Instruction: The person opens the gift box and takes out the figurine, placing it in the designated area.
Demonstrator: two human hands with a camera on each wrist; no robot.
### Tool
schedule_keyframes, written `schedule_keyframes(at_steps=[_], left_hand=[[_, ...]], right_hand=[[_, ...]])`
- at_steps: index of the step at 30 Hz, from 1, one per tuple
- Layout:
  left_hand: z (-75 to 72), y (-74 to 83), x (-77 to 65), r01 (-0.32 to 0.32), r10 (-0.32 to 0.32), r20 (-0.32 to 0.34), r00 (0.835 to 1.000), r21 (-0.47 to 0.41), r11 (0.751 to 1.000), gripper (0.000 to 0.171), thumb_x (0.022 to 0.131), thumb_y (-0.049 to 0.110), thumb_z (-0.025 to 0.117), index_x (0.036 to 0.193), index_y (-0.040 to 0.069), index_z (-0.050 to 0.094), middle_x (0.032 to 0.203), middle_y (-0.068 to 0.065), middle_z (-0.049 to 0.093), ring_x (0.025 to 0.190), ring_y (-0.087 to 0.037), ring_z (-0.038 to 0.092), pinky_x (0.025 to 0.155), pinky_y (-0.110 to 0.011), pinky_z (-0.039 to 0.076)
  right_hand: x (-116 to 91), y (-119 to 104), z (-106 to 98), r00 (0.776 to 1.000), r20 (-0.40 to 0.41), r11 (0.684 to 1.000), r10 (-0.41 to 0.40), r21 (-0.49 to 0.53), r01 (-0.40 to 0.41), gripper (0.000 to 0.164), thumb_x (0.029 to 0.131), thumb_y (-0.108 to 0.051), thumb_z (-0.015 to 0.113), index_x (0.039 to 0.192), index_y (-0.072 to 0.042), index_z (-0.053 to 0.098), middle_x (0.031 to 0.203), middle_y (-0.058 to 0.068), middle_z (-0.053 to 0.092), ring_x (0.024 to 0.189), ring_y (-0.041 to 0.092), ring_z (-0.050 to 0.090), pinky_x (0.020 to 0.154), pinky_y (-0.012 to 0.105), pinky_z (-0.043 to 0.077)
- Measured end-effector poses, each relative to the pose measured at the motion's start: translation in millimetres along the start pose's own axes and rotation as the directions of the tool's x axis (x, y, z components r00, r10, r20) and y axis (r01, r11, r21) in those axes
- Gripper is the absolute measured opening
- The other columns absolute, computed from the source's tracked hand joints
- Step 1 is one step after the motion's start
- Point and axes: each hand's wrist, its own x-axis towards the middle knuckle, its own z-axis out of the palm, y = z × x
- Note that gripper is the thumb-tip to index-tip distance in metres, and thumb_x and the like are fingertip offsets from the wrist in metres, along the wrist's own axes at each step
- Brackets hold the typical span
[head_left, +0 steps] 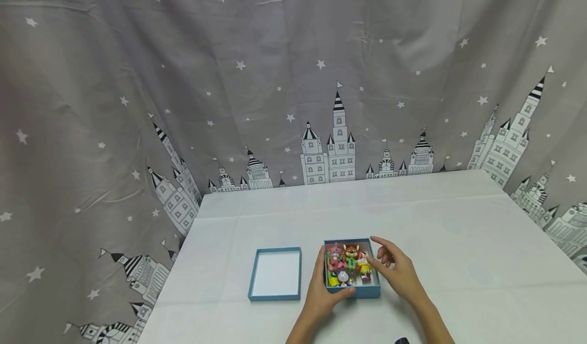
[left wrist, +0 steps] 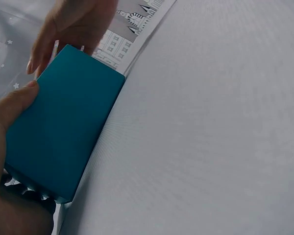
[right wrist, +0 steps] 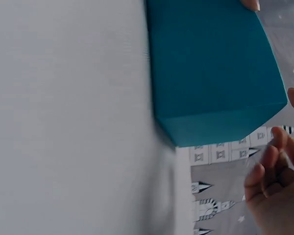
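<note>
An open blue box [head_left: 359, 292] on the white table holds several colourful toy figures, among them a pink figure [head_left: 337, 258], a fox-like figure [head_left: 352, 257] in green and a white-faced figure [head_left: 343, 278]. My left hand [head_left: 318, 293] grips the box, its fingers along the left wall and its thumb at the near rim. In the left wrist view that thumb [left wrist: 22, 100] lies against the top edge of the blue wall. At the box's right side is my right hand [head_left: 395, 270], fingers loosely bent and thumb near the rim, with a gap between them holding nothing visible.
Left of the box lies a shallow blue-edged lid [head_left: 275, 298], its white inside facing up. A grey curtain [head_left: 257, 94] with stars and castles hangs behind the table [head_left: 458, 232]. A small dark object [head_left: 402, 340] shows at the bottom edge.
</note>
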Motion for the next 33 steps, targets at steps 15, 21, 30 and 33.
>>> schedule_keyframes(at_steps=[15,21,30,33], left_hand=[[-2.6,0.3,-0.6,-0.017,0.017,0.025,1.0,-0.022,1.0,0.105,0.073,0.027,0.078,0.149,0.015,0.006,0.151,-0.011,0.018,0.132,-0.029,0.031,0.104,-0.044,0.032],[-2.1,-0.5,-1.2,-0.028,0.029,0.038,0.999,-0.032,0.999,0.105,0.074,0.026,0.077,0.149,0.013,0.005,0.15,-0.012,0.019,0.13,-0.029,0.033,0.101,-0.04,0.037],[-2.1,0.3,-1.8,-0.021,0.022,0.037,0.999,-0.025,0.999,0.105,0.074,0.029,0.077,0.149,0.015,0.006,0.15,-0.012,0.018,0.131,-0.029,0.032,0.103,-0.041,0.034],[-3.0,0.3,-1.4,-0.02,0.021,0.037,0.999,-0.023,1.0,0.104,0.074,0.028,0.077,0.149,0.015,0.006,0.151,-0.012,0.018,0.131,-0.029,0.031,0.103,-0.041,0.034]], right_hand=[[32.0,-9.1,24.7,0.96,0.172,0.957,-0.221,-0.15,0.247,0.035,0.076,-0.021,0.075,0.109,-0.016,0.064,0.048,-0.018,0.03,0.043,-0.002,0.023,0.071,0.042,0.049],[36.0,-7.2,35.1,0.947,0.217,0.896,-0.237,-0.329,0.3,0.044,0.07,-0.035,0.078,0.109,-0.019,0.065,0.047,-0.02,0.027,0.046,0.0,0.02,0.057,0.024,0.035],[36.5,-5.9,44.7,0.958,0.228,0.865,-0.176,-0.428,0.261,0.055,0.066,-0.046,0.078,0.113,-0.02,0.064,0.05,-0.016,0.028,0.051,0.005,0.024,0.055,0.022,0.027],[37.1,-7.1,46.1,0.96,0.227,0.858,-0.167,-0.445,0.254,0.056,0.065,-0.047,0.079,0.112,-0.02,0.064,0.051,-0.015,0.03,0.052,0.006,0.026,0.055,0.022,0.028]])
